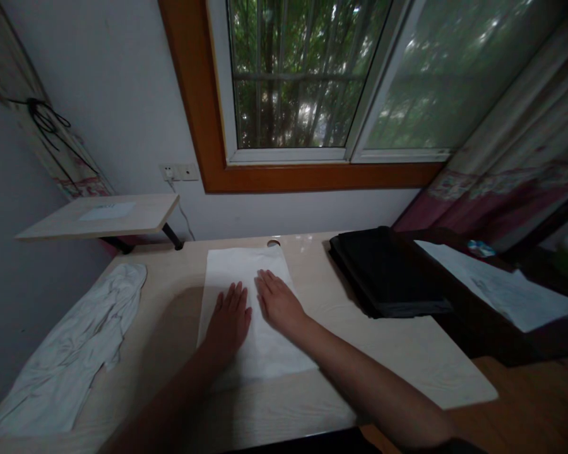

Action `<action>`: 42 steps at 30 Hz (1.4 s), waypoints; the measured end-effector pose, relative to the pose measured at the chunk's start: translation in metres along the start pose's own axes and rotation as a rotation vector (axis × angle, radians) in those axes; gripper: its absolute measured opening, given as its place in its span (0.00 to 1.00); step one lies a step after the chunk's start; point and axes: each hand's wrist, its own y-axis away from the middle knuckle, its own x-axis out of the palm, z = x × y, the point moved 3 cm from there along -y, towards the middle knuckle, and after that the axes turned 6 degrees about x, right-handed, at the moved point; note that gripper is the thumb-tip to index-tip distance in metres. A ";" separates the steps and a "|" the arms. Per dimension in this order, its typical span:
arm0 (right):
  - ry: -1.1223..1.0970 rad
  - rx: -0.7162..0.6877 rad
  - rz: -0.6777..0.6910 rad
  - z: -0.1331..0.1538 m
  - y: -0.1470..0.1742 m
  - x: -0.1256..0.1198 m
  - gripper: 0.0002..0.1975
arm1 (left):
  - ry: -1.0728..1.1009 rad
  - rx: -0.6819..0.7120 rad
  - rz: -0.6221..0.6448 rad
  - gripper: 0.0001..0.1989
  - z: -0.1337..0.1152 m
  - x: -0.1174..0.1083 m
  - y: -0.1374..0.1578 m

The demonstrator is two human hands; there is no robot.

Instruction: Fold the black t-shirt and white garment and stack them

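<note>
A white folded cloth (239, 265) lies flat in the middle of a pale wooden desk (407, 353). My left hand (230, 318) rests palm down on the cloth, fingers spread a little. Just to its right, my right hand (278, 301) also presses flat on the same cloth. The two hands lie side by side, almost touching. Neither hand grips anything.
A crumpled light garment (76, 353) lies along the desk's left side. A stack of black folded items (388, 274) sits at the right rear, beside a dark surface with white papers (497, 284). A small raised shelf (104, 215) stands at the back left, under a window (312, 82).
</note>
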 end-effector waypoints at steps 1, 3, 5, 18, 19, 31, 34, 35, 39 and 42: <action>0.008 0.007 0.008 0.002 0.002 0.005 0.25 | -0.010 -0.007 -0.012 0.26 -0.002 0.001 0.002; 0.016 0.022 0.011 0.003 0.006 0.012 0.25 | -0.024 -0.015 -0.024 0.26 -0.002 0.001 0.006; 0.018 0.039 0.007 0.000 0.011 0.014 0.25 | -0.030 -0.021 -0.018 0.27 0.001 -0.003 0.012; 0.056 0.202 0.057 -0.059 0.048 -0.014 0.27 | -0.024 -0.081 0.052 0.29 0.046 -0.016 0.073; 0.055 0.211 0.073 -0.063 0.051 -0.016 0.27 | -0.023 -0.079 0.061 0.29 0.048 -0.017 0.076; -0.014 0.033 0.001 0.029 0.061 -0.006 0.28 | -0.015 0.011 -0.007 0.26 -0.009 -0.020 0.062; -0.026 0.010 0.008 0.037 0.069 0.000 0.30 | -0.026 0.001 -0.032 0.29 -0.017 -0.017 0.065; -0.031 0.001 0.008 0.036 0.072 -0.001 0.30 | -0.028 0.003 -0.031 0.30 -0.017 -0.018 0.066; -0.031 -0.013 0.013 0.024 0.080 -0.011 0.31 | -0.025 0.020 -0.001 0.32 -0.012 -0.023 0.074; -0.018 0.005 0.014 0.011 0.084 -0.018 0.31 | -0.025 0.010 0.015 0.32 -0.005 -0.026 0.078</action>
